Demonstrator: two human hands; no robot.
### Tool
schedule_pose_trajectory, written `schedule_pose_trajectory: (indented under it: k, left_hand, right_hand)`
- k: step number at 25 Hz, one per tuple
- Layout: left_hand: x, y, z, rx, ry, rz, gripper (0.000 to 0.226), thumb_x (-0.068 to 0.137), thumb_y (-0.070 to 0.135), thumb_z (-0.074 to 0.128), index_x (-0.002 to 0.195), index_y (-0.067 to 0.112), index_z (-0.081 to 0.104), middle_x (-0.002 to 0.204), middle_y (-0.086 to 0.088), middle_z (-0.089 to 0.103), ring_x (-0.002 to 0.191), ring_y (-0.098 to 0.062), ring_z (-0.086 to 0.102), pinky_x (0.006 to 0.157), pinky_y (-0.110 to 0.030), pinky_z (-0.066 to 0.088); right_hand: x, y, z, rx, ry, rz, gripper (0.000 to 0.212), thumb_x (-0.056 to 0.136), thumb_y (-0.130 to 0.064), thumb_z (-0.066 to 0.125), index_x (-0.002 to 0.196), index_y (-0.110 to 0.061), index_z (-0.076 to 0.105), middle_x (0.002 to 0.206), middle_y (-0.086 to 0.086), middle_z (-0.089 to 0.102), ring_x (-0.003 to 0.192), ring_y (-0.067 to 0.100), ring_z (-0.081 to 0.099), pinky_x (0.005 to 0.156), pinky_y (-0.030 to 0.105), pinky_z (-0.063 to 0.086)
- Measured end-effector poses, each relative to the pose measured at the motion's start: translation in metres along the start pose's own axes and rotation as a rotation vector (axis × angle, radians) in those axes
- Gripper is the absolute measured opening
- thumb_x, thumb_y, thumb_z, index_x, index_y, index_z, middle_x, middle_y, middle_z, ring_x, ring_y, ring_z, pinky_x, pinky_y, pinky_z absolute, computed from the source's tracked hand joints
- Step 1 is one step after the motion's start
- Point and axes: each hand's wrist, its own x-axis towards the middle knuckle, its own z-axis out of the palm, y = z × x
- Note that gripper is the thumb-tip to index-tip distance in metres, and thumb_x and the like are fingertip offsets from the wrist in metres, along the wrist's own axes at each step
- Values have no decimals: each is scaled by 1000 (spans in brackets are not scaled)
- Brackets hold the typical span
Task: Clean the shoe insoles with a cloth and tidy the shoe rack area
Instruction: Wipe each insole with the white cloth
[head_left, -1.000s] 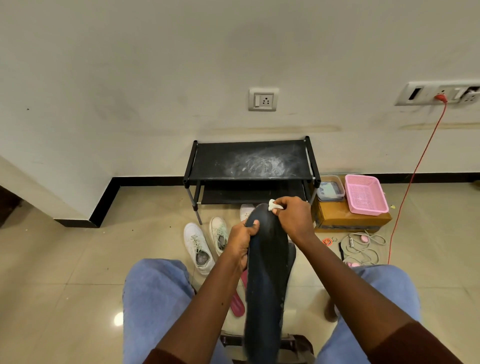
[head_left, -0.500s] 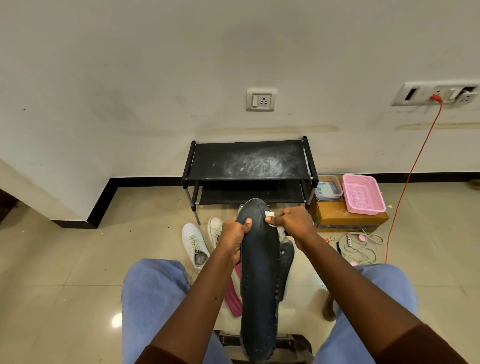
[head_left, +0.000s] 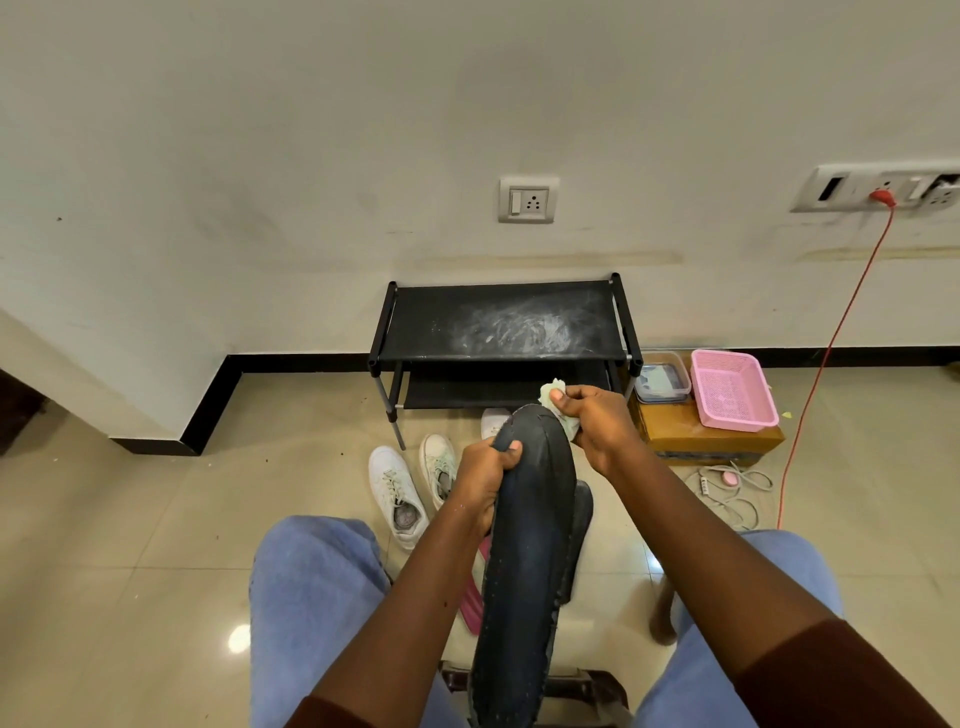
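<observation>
Against the insole (head_left: 524, 545), the right hand (head_left: 597, 426) mostly hides the cloth (head_left: 551, 391).

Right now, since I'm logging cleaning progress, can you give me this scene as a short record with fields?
Left grip: holds the dark insole near its far end
Right grip: pinches the pale cloth at the insole's far tip
Shoe rack: black, against the wall, white smears on the top shelf
White sneakers: on the floor, left of the insole
Pink insole: on the floor, partly hidden
Pink basket: on the cardboard box, right of the rack
</observation>
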Motion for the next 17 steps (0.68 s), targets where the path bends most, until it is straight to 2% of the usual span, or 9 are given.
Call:
schedule_pose_trajectory:
  k: [2, 4, 7, 10, 13, 15, 17]
  left_hand:
    - [2, 5, -2, 0, 17, 16, 27, 96, 6, 47, 120, -4, 56, 92, -10, 64, 77, -19, 62, 65, -23, 53]
    - [3, 7, -2, 56, 37, 36, 27, 97, 6, 46, 120, -3, 55, 90, -7, 62, 71, -13, 59, 53, -15, 49]
    - [6, 2, 1, 130, 66, 80, 28, 97, 8, 47, 121, -2, 55, 94, -8, 62, 69, -8, 57, 52, -13, 45]
    - [8, -4, 2, 132, 98, 112, 28, 96, 8, 48, 120, -4, 55, 94, -7, 62, 70, -8, 57, 56, -14, 45]
    - [8, -2, 1, 77, 126, 114, 27, 96, 5, 48, 120, -4, 56, 95, -9, 60, 68, -9, 56, 51, -11, 47]
    - [9, -2, 2, 47, 135, 105, 25, 96, 5, 48, 118, -3, 57, 97, -11, 62, 69, -11, 57, 54, -13, 49]
    - [11, -4, 2, -1, 149, 97, 23, 95, 5, 48, 115, -3, 58, 101, -16, 65, 76, -19, 60, 66, -21, 50]
  right_hand:
    - [-7, 0, -8, -74, -30, -17, 11, 86, -4, 60, 94, 0, 66, 89, 12, 65, 73, 17, 60, 75, 36, 52]
    - [-11, 0, -10, -169, -66, -19, 17, 86, -1, 60, 101, 3, 66, 95, 15, 66, 78, 20, 61, 84, 42, 51]
    - [-8, -1, -13, -406, -102, 11, 18, 83, -1, 63, 101, 2, 68, 102, 18, 67, 85, 28, 62, 88, 48, 50]
    - [-5, 4, -16, -397, -141, 96, 12, 84, 1, 61, 94, 2, 68, 100, 19, 65, 75, 18, 57, 66, 34, 53]
    - [-10, 10, -18, -349, -149, 206, 13, 85, 6, 58, 94, 14, 62, 86, 16, 57, 61, 14, 53, 45, 23, 48]
    - [-13, 14, -20, -327, -158, 278, 13, 84, 7, 57, 96, 12, 61, 77, 11, 55, 59, 13, 52, 39, 19, 46]
    - [-14, 16, -23, -366, -182, 350, 17, 82, 6, 61, 99, 8, 60, 77, 11, 57, 63, 16, 55, 41, 22, 49]
